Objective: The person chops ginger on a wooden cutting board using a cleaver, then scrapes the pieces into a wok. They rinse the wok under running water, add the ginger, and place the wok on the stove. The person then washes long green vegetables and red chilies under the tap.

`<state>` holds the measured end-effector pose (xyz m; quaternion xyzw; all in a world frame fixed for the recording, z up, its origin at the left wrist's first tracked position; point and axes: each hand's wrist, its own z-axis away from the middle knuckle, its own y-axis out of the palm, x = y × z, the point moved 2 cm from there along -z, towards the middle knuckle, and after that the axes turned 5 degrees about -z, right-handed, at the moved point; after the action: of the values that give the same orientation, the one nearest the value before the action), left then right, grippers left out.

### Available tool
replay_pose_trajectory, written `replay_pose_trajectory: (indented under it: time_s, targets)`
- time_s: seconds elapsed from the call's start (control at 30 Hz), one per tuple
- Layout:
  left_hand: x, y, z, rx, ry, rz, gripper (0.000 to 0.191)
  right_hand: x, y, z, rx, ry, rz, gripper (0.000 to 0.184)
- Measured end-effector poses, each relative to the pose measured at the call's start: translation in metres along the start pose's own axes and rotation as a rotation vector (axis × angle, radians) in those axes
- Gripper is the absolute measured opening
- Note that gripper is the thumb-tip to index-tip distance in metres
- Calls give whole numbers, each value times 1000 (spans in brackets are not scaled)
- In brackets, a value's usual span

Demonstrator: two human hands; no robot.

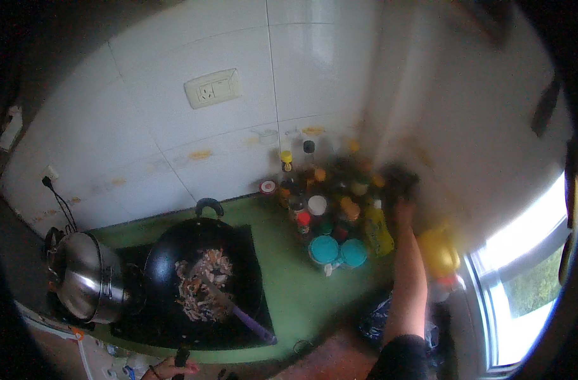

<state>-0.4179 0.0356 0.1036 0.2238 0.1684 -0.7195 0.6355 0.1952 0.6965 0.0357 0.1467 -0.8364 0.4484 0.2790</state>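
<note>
Near the bottom edge, my left hand (172, 367) is closed around the black wok handle (181, 358). The black wok (163, 266) sits on the dark stove top and holds sliced, cooked-looking meat (194, 294). A spatula with a purple handle (253, 325) leans in it, its blade among the slices. My right arm reaches to the back right corner, where my right hand (404, 206) is blurred beside a dark object (400, 180); its fingers cannot be made out. Left of that arm stands a yellow-green squeeze bottle (378, 230), close to two jars with turquoise lids (324, 249).
Seasoning bottles and jars (317, 205) crowd the back of the green counter (289, 280). A steel pot (87, 280) stands left of the wok. At the right are a yellow container (438, 249), a dark plastic bag (376, 320) and a bright window (521, 285).
</note>
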Motion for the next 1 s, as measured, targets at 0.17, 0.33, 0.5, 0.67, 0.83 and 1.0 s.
replay_pose_trajectory:
  time_s: [0.17, 0.33, 0.5, 0.67, 0.83, 1.0]
  targets:
    - [-4, 15, 11, 42, 131, 38, 22, 86, -36, 17, -9, 188, -166, 41]
    - [-21, 18, 11, 35, 173, 56, 19, 67, -30, 6, 151, 173, 181, 32]
    - [-47, 28, 21, -11, 152, -91, 20, 61, -34, 17, -102, -466, 492, 25]
    - [-49, 31, 21, -58, 193, -34, 22, 98, -78, 28, 18, -445, 388, 21]
    - [-36, 26, 22, -8, 223, -158, 35, 248, -181, 140, 477, -453, -30, 26]
    - [-9, 12, 37, -113, 308, 81, 46, 299, -250, 335, 1483, -35, -459, 8]
